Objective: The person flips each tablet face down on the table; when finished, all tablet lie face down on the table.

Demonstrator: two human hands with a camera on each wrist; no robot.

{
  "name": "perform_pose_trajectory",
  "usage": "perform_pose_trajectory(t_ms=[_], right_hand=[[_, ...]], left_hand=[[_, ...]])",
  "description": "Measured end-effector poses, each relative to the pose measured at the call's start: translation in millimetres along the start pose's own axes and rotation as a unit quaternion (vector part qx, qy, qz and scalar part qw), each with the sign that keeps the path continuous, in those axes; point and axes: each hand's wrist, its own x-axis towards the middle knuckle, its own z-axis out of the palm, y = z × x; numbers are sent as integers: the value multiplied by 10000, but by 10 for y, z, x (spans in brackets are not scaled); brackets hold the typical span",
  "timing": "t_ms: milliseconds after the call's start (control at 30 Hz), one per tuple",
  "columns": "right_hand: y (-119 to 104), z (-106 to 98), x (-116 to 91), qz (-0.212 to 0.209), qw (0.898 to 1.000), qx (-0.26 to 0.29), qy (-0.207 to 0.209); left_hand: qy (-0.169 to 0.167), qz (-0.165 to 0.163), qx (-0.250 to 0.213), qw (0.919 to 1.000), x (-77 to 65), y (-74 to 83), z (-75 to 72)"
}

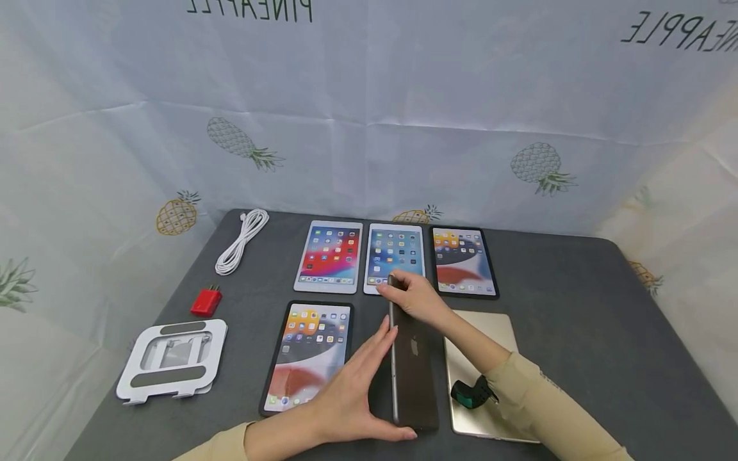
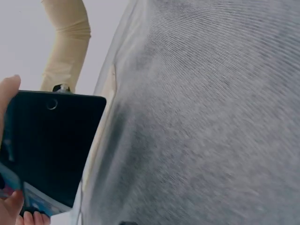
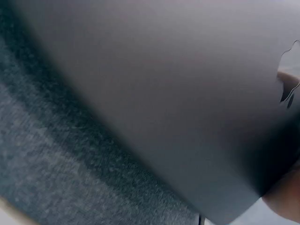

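Note:
Both hands hold a dark grey tablet (image 1: 415, 384), tipped up on its long edge with its back and logo facing right. My right hand (image 1: 419, 299) pinches the far end. Fingers of my left hand (image 1: 348, 404) lie along the tablet's upper edge, the thumb at its near corner. In the left wrist view, the tablet's dark screen (image 2: 51, 145) shows a round home button. Its smooth grey back (image 3: 154, 93) fills much of the right wrist view. A lit black tablet (image 1: 311, 352) lies left of it, and a gold tablet (image 1: 475, 419) lies face down under the right forearm.
Along the back lie two white-framed tablets, one (image 1: 328, 256) beside the other (image 1: 394, 250), then a black one (image 1: 466, 262), all lit. At left are a coiled white cable (image 1: 242, 240), a red charger (image 1: 205, 302) and a white folding stand (image 1: 135, 368). Pineapple-print cloth (image 1: 369, 166) surrounds the table.

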Motion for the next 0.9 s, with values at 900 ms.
perform_pose_trajectory(t_ms=[900], right_hand=[[269,172,117,-77,9983,-575,-31]], left_hand=[[-305,202,2151,9759,-259,-296,-93]])
